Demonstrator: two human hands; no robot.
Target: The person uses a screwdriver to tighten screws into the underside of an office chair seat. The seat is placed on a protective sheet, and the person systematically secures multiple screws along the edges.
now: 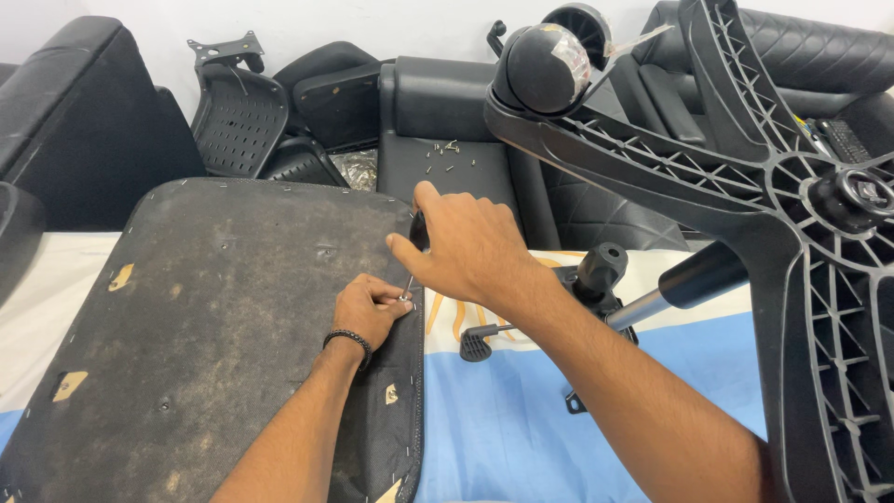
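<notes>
A worn black seat base lies upside down in front of me, its fabric stapled along the edge. My right hand grips the black handle of a screwdriver, its thin shaft pointing down to the seat's right edge. My left hand, a dark bead bracelet on the wrist, rests on the seat with fingertips pinched at the screwdriver's tip. What lies under the tip is hidden by the fingers.
A black star-shaped chair base with a castor wheel lies tipped at the right, its gas cylinder beside a lever mechanism. Loose screws lie on a black cushion behind. Chair backs and armrests are stacked along the wall. Blue-and-white cloth covers the surface.
</notes>
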